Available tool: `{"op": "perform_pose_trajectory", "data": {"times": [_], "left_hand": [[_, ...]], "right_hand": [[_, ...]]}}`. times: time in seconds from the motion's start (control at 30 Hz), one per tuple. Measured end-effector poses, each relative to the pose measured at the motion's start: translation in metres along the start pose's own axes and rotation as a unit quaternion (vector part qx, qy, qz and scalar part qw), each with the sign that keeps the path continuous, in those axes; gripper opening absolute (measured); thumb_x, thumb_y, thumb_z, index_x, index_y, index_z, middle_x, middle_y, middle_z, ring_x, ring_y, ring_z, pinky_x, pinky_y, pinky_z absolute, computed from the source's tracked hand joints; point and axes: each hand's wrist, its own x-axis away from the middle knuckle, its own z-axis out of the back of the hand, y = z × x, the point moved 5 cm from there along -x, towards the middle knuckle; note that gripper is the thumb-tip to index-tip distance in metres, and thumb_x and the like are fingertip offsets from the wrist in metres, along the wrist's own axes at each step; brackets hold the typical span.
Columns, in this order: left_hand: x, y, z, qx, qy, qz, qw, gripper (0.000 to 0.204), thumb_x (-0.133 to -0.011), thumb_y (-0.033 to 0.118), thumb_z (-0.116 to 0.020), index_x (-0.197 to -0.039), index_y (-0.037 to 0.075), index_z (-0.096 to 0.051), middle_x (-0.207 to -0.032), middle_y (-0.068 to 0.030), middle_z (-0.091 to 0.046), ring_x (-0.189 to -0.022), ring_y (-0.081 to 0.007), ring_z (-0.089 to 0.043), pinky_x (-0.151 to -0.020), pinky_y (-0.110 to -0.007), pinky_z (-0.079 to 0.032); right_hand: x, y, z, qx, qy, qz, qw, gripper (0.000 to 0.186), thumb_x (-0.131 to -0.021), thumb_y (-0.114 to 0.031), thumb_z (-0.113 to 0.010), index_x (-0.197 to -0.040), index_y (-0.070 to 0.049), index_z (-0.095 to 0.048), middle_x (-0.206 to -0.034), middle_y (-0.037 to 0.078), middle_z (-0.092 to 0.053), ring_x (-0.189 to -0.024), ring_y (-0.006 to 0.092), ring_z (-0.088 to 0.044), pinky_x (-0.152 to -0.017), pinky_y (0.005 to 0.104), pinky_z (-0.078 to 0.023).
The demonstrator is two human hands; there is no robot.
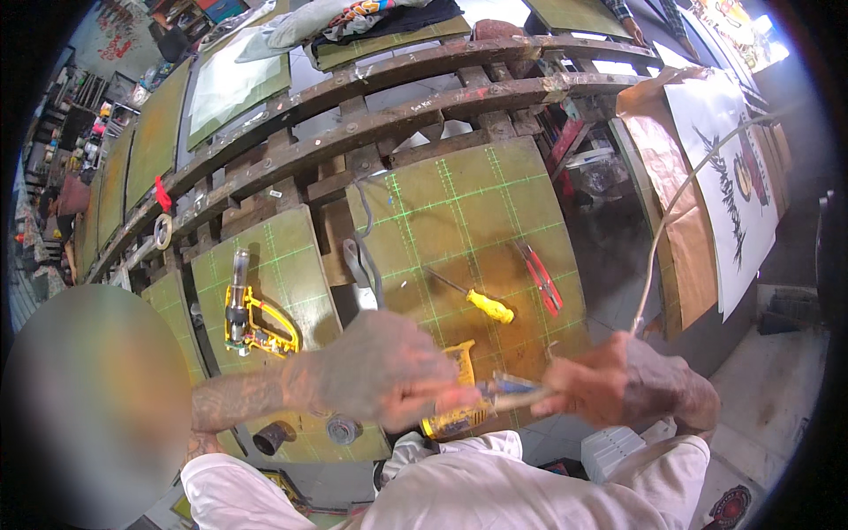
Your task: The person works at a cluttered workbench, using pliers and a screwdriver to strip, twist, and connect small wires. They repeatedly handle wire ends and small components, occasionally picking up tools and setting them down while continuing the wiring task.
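Observation:
My left hand [389,367], smeared by motion, is closed at the fingertips over a yellow tool housing [458,418]; what it pinches cannot be made out. My right hand [596,382] is closed around a pale cable [652,256], which runs up to the upper right. A blurred blue piece [511,385] shows between the two hands. Beyond them, a yellow-handled screwdriver [488,306] and red-handled pliers [542,283] lie on a green-gridded board [468,212]. An opened yellow power tool with its motor exposed [240,309] lies to the left. Two round dark parts [343,429] [272,437] are near my body.
Worn metal rails [397,124] cross behind the boards, with a tape roll [162,231] and red cloth [162,193] on them. A printed sheet [724,177] leans at right. Garments [353,26] lie at the back. A blurred round patch covers the left. Another person's hand [638,34] shows far back.

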Motion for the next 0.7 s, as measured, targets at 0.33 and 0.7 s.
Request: {"op": "perform_pose_trajectory", "data": {"times": [0.33, 0.7], "left_hand": [[0.073, -0.119, 0.04, 0.062, 0.224, 0.23, 0.945, 0.039, -0.105, 0.033, -0.056, -0.081, 0.003, -0.059, -0.067, -0.0079, -0.047, -0.056, -0.0231, -0.049, -0.054, -0.038, -0.037], [-0.027, -0.19, 0.062, -0.026, 0.262, 0.099, 0.96, 0.065, -0.107, 0.055, -0.049, -0.131, -0.004, -0.062, -0.127, -0.021, -0.066, -0.116, -0.0307, -0.066, -0.096, -0.039, -0.053]], "right_hand": [[0.001, 0.12, 0.016, -0.101, 0.124, -0.253, 0.954, 0.026, -0.094, -0.017, -0.076, -0.087, -0.003, -0.056, -0.066, 0.017, -0.053, -0.059, 0.0332, -0.061, -0.056, 0.0422, -0.045], [-0.177, 0.131, -0.051, 0.233, 0.317, -0.02, 0.919, 0.043, -0.087, -0.008, -0.07, -0.129, 0.0, -0.064, -0.132, 0.02, -0.061, -0.123, 0.0399, -0.058, -0.105, 0.0495, -0.047]]}}
